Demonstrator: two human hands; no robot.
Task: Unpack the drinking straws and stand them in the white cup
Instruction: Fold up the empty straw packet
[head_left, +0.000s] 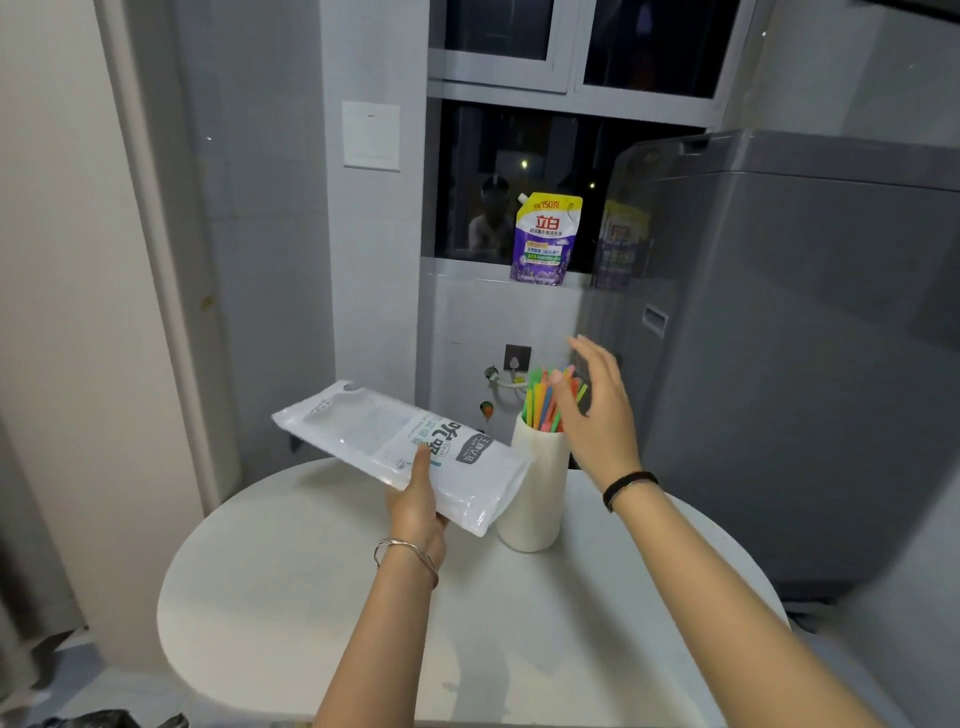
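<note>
Toward the far side of the surface (311, 597), the straws (545, 402) are standing upright in the white cup (535, 493); the right hand (597, 421) is hovering spread open, holding nothing, just to their right, nearer than the left hand (415, 512), which is gripping the flat packet (363, 431)

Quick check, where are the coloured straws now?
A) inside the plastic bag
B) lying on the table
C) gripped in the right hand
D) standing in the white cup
D: the straws stand bunched in the white cup; the right hand is open beside them, the left hand holds the plastic bag.
</note>
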